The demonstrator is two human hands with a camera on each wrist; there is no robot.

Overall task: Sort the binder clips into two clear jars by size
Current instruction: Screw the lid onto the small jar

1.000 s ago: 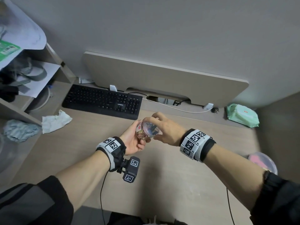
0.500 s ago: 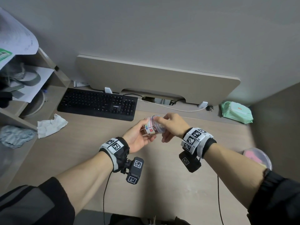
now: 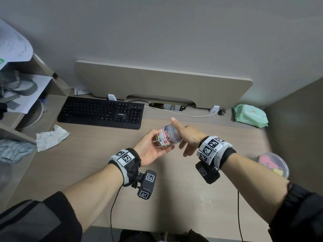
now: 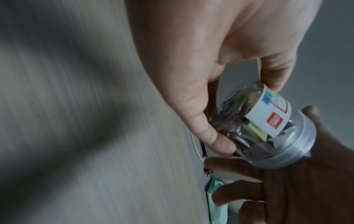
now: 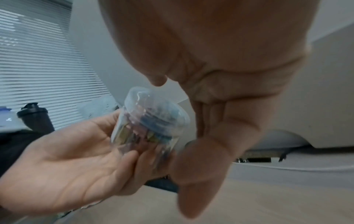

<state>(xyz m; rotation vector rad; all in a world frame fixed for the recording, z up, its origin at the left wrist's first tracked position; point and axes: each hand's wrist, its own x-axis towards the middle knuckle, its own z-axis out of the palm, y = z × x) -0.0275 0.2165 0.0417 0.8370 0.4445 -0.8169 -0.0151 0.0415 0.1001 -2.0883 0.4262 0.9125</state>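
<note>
A small clear jar (image 3: 168, 137) with a white label and a clear lid (image 4: 298, 145) is packed with coloured binder clips. It lies tilted above the middle of the desk. My left hand (image 3: 160, 141) grips its body from below, thumb and fingers curled round it. My right hand (image 3: 180, 137) is at the lid end, thumb stretched over the lid and fingers straight, pointing down past it. In the right wrist view the lid (image 5: 153, 109) sits on the jar beside my right palm. A second clear round tub (image 3: 273, 164) with pink and yellow things inside stands at the desk's right edge.
A black keyboard (image 3: 101, 111) lies at the back left with a crumpled tissue (image 3: 51, 137) in front of it. A green wipes pack (image 3: 250, 116) sits at the back right. Shelves (image 3: 26, 117) stand on the left. A white cable (image 3: 190, 115) runs along the back.
The jar has tipped from end-on to lying sideways. My right hand has turned round the lid end, and its fingers have gone from curled over the lid to straight.
</note>
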